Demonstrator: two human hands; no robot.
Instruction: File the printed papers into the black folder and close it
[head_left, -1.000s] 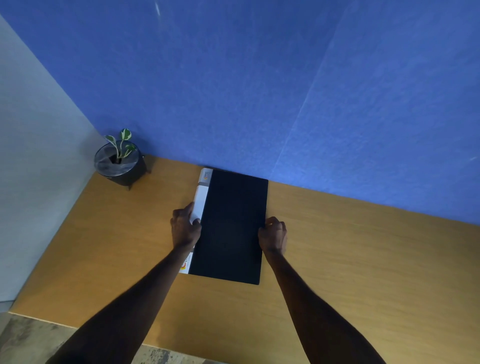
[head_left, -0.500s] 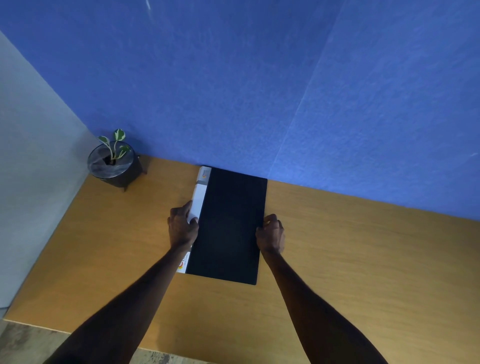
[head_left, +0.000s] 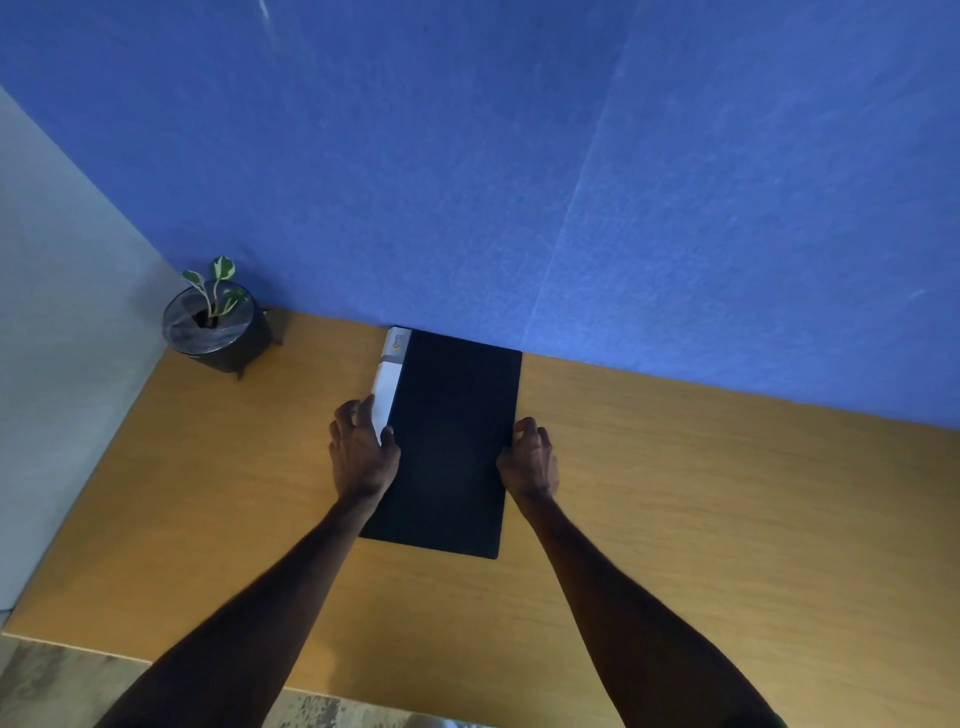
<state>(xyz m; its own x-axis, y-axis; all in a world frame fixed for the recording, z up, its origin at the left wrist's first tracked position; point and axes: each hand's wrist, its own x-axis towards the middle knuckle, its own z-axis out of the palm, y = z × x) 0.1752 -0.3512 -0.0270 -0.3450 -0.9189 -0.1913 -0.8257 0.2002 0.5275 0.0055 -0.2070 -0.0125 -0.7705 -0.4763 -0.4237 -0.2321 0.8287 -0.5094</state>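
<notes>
The black folder (head_left: 452, 441) lies shut and flat on the wooden desk (head_left: 701, 519), its far end against the blue partition. A white strip of printed papers (head_left: 390, 376) with an orange mark sticks out along its left side. My left hand (head_left: 361, 457) grips that left side, fingers on the white strip and thumb on the black cover. My right hand (head_left: 530, 462) is curled against the folder's right edge, fingertips on it. My left forearm hides the folder's near left corner.
A small potted plant (head_left: 213, 332) in a dark pot stands in the desk's far left corner. The blue partition (head_left: 571, 182) closes off the back and a grey wall (head_left: 52, 312) the left. The desk's front edge runs near my elbows.
Both hands stay on the folder's sides. The white strip below my left hand, seen earlier, no longer shows. My left fingers have spread a little.
</notes>
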